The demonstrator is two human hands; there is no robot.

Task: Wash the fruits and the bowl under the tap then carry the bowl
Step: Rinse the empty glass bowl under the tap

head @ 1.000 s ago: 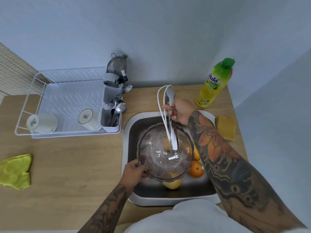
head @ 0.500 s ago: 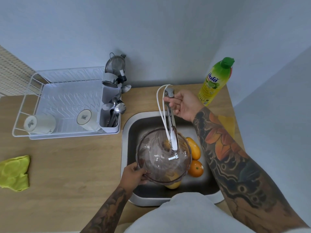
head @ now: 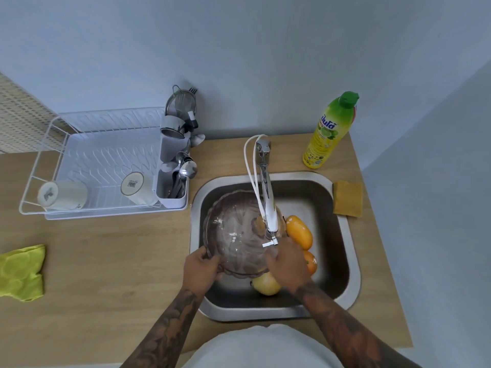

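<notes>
- The clear, brown-tinted glass bowl with a scalloped rim [head: 236, 235] is held over the left half of the stainless steel sink [head: 345, 235], directly beneath the spout of the chrome tap [head: 268, 205], and appears slightly tilted toward the person.
- White splashes on the bowl's inner wall suggest water is running onto it, so the glass is probably wet and slippery; being glass, it looks stiff, fairly heavy and breakable if knocked against the steel basin or the spout.
- The scalloped rim gives the best purchase: a pinch over the edge with the thumb inside, ideally at two opposite points, and a palm beneath the base for carrying.
- The left hand [head: 202, 269] grips the near-left rim, fingers curled round the edge, with the forearm coming up from the near counter edge.
- The right hand [head: 287, 264] reaches in from the right and lies on the near-right part of the bowl just below the spout; its fingers seem spread against the glass, but whether they press flat or hook the rim cannot be told.
- The fruits lie in the basin to the right of and below the bowl: an oblong orange-yellow fruit [head: 299, 232], a round orange [head: 310, 264] partly hidden by the right hand, and a yellow fruit [head: 265, 284] beneath the bowl's near edge.
- A yellow sponge [head: 348, 199] rests on the sink's right edge, and a yellow dish-soap bottle with a green cap [head: 329, 131] stands behind it.
</notes>
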